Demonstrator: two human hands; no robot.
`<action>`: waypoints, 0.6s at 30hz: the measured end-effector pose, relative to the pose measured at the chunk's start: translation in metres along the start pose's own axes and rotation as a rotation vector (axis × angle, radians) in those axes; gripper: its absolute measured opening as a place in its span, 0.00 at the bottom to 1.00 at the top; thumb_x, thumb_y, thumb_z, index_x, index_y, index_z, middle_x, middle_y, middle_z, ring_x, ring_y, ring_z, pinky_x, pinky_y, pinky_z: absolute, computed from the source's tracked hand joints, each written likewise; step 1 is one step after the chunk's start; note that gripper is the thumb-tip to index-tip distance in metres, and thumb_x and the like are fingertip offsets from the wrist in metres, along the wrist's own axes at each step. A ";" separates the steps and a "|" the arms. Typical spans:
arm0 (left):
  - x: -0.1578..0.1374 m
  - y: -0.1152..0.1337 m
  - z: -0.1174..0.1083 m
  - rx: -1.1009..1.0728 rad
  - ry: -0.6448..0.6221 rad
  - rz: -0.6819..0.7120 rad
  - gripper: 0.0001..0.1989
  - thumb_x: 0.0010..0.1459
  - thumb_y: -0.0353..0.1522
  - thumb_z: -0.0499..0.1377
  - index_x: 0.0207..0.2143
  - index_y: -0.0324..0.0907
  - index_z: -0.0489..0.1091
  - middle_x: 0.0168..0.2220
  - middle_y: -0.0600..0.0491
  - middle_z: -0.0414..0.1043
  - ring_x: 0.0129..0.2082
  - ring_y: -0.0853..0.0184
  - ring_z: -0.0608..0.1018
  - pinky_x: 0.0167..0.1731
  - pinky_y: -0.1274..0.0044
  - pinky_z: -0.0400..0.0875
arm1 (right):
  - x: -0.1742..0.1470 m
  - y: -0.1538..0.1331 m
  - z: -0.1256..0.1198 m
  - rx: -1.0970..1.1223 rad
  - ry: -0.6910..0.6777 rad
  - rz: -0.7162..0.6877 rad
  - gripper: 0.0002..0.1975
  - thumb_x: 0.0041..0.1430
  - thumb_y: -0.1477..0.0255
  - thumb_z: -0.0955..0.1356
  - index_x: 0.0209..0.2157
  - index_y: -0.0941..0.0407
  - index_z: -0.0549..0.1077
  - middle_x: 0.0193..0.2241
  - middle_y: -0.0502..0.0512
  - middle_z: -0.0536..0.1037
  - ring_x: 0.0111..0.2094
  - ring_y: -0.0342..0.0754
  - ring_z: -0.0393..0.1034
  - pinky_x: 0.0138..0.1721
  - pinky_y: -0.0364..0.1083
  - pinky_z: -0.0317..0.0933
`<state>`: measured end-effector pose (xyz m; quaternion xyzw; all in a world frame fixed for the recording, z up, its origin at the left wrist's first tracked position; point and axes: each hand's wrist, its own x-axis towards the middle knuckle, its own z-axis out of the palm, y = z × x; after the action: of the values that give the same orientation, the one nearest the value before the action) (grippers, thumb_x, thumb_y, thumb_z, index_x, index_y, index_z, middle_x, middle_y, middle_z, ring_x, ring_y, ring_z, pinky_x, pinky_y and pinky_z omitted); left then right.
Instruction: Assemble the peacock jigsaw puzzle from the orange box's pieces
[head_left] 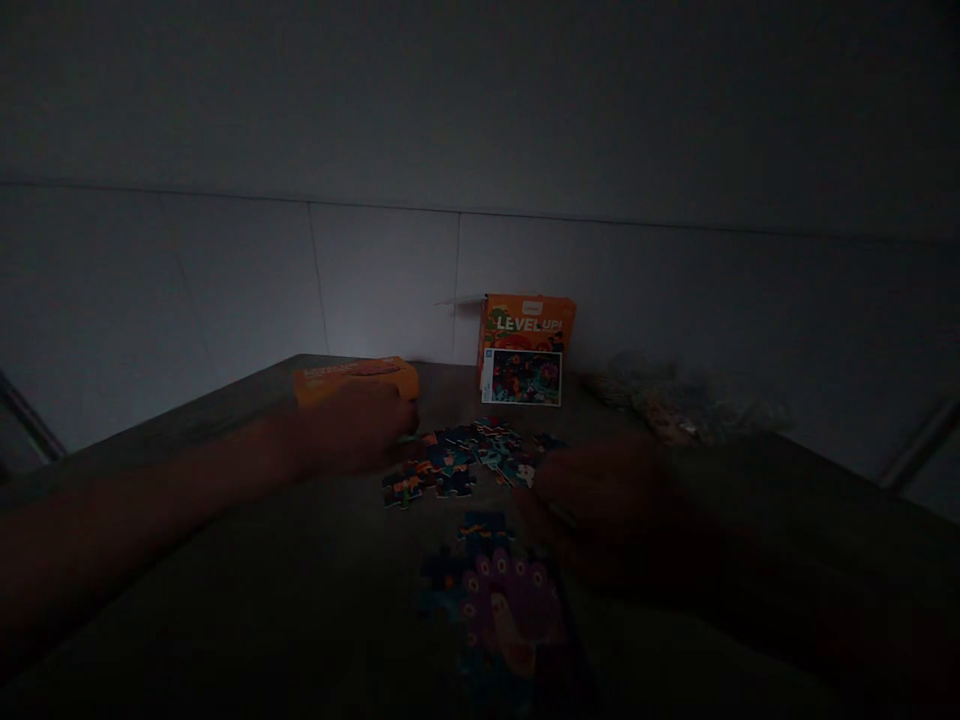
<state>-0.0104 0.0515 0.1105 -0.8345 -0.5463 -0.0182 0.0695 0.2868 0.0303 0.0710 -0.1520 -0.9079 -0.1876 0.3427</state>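
The view is very dark. My left hand (364, 425) reaches in over the left edge of a loose pile of puzzle pieces (454, 455). Its fingers point down and are blurred, so I cannot see whether they grip a piece. At the pile's right side is my right hand (600, 490), smeared and in shadow; what its fingers hold, if anything, does not show. Nearer to me lies a partly joined jigsaw puzzle (517, 600) with a purple, many-eyed figure. One puzzle piece (405, 490) lies at the pile's front left.
An orange "LEVEL UP!" box (529, 310) stands at the back, with a picture card (523, 378) leaning on it. Behind my left hand lies another orange box (390, 372). Clear plastic bags (697, 405) rest at the back right of the table (300, 570). A pale wall (382, 280) stands behind.
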 end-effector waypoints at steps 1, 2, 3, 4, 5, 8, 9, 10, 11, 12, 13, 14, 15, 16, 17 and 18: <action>-0.002 0.003 0.013 0.029 -0.011 -0.043 0.24 0.60 0.50 0.55 0.39 0.40 0.79 0.32 0.43 0.76 0.36 0.51 0.79 0.38 0.65 0.68 | -0.005 0.000 0.010 -0.002 0.016 -0.061 0.18 0.67 0.73 0.62 0.23 0.57 0.69 0.18 0.48 0.68 0.19 0.40 0.57 0.21 0.44 0.48; -0.006 0.004 0.027 0.028 -0.015 -0.088 0.28 0.61 0.52 0.52 0.44 0.39 0.77 0.33 0.41 0.76 0.35 0.50 0.79 0.35 0.66 0.68 | -0.013 0.000 0.022 -0.008 0.053 -0.132 0.20 0.66 0.76 0.60 0.19 0.57 0.66 0.15 0.48 0.65 0.17 0.40 0.54 0.20 0.45 0.43; -0.011 0.004 0.042 -0.002 -0.007 -0.126 0.30 0.62 0.53 0.50 0.48 0.38 0.75 0.34 0.40 0.77 0.35 0.51 0.79 0.32 0.67 0.68 | -0.021 0.002 0.034 0.015 0.067 -0.137 0.20 0.66 0.77 0.59 0.19 0.57 0.65 0.15 0.48 0.65 0.17 0.40 0.53 0.21 0.45 0.43; -0.017 0.003 0.055 -0.056 -0.022 -0.153 0.31 0.63 0.53 0.49 0.52 0.38 0.72 0.33 0.42 0.78 0.34 0.53 0.80 0.30 0.69 0.68 | -0.030 0.005 0.045 0.046 0.035 -0.090 0.20 0.66 0.76 0.58 0.18 0.57 0.65 0.15 0.47 0.65 0.17 0.39 0.53 0.21 0.45 0.42; -0.023 0.002 0.067 -0.129 -0.045 -0.184 0.31 0.64 0.53 0.47 0.53 0.39 0.70 0.31 0.44 0.78 0.31 0.55 0.80 0.28 0.72 0.67 | -0.037 0.008 0.055 0.082 0.056 -0.026 0.21 0.65 0.76 0.58 0.17 0.57 0.62 0.13 0.46 0.61 0.15 0.38 0.50 0.21 0.44 0.41; -0.034 -0.003 0.085 -0.274 -0.051 -0.188 0.28 0.64 0.51 0.48 0.54 0.42 0.69 0.28 0.50 0.77 0.28 0.61 0.79 0.25 0.75 0.64 | -0.048 0.018 0.068 0.084 0.060 0.107 0.20 0.63 0.77 0.60 0.16 0.57 0.61 0.13 0.46 0.61 0.16 0.38 0.53 0.22 0.44 0.41; -0.033 -0.005 0.087 -0.287 -0.045 -0.184 0.27 0.64 0.51 0.49 0.54 0.42 0.69 0.28 0.50 0.77 0.28 0.61 0.79 0.25 0.75 0.63 | -0.048 0.020 0.069 0.092 0.053 0.098 0.20 0.63 0.77 0.60 0.16 0.57 0.61 0.14 0.47 0.62 0.16 0.38 0.53 0.22 0.44 0.41; -0.032 -0.007 0.087 -0.291 -0.042 -0.183 0.27 0.62 0.50 0.51 0.53 0.41 0.69 0.29 0.50 0.77 0.28 0.61 0.79 0.25 0.75 0.62 | -0.047 0.021 0.068 0.106 0.044 0.073 0.20 0.63 0.77 0.60 0.16 0.58 0.61 0.14 0.47 0.62 0.16 0.38 0.53 0.22 0.44 0.41; -0.029 -0.008 0.088 -0.296 -0.039 -0.182 0.27 0.61 0.50 0.53 0.52 0.41 0.70 0.30 0.49 0.77 0.29 0.60 0.79 0.25 0.75 0.62 | -0.046 0.021 0.067 0.119 0.032 0.057 0.20 0.63 0.77 0.60 0.16 0.58 0.61 0.14 0.47 0.62 0.17 0.38 0.53 0.22 0.44 0.40; -0.026 -0.010 0.088 -0.316 -0.039 -0.180 0.26 0.59 0.50 0.55 0.50 0.40 0.70 0.31 0.49 0.77 0.29 0.60 0.79 0.25 0.75 0.61 | -0.044 0.021 0.066 0.132 0.021 0.046 0.20 0.64 0.77 0.60 0.16 0.58 0.62 0.14 0.47 0.62 0.17 0.38 0.53 0.22 0.44 0.40; -0.023 -0.012 0.088 -0.346 -0.040 -0.177 0.25 0.58 0.50 0.56 0.47 0.40 0.71 0.31 0.49 0.77 0.29 0.60 0.78 0.25 0.75 0.60 | -0.042 0.020 0.065 0.140 0.012 0.033 0.20 0.64 0.76 0.60 0.17 0.58 0.62 0.14 0.47 0.62 0.17 0.38 0.52 0.22 0.44 0.40; -0.021 -0.014 0.089 -0.376 -0.041 -0.176 0.25 0.57 0.50 0.57 0.45 0.39 0.71 0.30 0.49 0.76 0.29 0.60 0.78 0.25 0.75 0.59 | -0.041 0.019 0.064 0.143 0.008 0.022 0.20 0.65 0.76 0.60 0.17 0.58 0.63 0.14 0.47 0.62 0.17 0.38 0.52 0.22 0.44 0.40; -0.020 -0.015 0.091 -0.407 -0.034 -0.177 0.24 0.57 0.50 0.58 0.44 0.39 0.70 0.29 0.50 0.75 0.29 0.61 0.77 0.24 0.75 0.59 | -0.040 0.018 0.064 0.139 0.016 0.011 0.20 0.65 0.76 0.60 0.17 0.58 0.63 0.14 0.47 0.62 0.17 0.39 0.52 0.22 0.44 0.40; -0.020 -0.015 0.092 -0.445 -0.016 -0.178 0.23 0.58 0.49 0.57 0.44 0.39 0.69 0.28 0.51 0.74 0.28 0.62 0.76 0.24 0.76 0.59 | -0.040 0.017 0.064 0.133 0.027 -0.003 0.20 0.64 0.76 0.60 0.17 0.57 0.63 0.14 0.47 0.62 0.17 0.39 0.52 0.22 0.44 0.40; -0.021 -0.014 0.094 -0.491 0.010 -0.174 0.22 0.59 0.49 0.55 0.43 0.39 0.69 0.28 0.52 0.73 0.27 0.63 0.75 0.24 0.77 0.59 | -0.041 0.017 0.064 0.125 0.039 -0.017 0.20 0.64 0.76 0.60 0.17 0.57 0.63 0.14 0.47 0.63 0.17 0.39 0.51 0.22 0.45 0.39; -0.024 -0.013 0.095 -0.545 0.035 -0.162 0.21 0.61 0.48 0.53 0.42 0.40 0.69 0.28 0.53 0.72 0.27 0.64 0.74 0.24 0.77 0.60 | -0.041 0.017 0.065 0.118 0.043 -0.030 0.20 0.64 0.76 0.60 0.17 0.57 0.63 0.14 0.48 0.63 0.17 0.40 0.51 0.22 0.45 0.39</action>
<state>-0.0358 0.0481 0.0148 -0.7757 -0.5846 -0.1844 -0.1497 0.2869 0.0683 0.0021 -0.1139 -0.9119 -0.1423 0.3678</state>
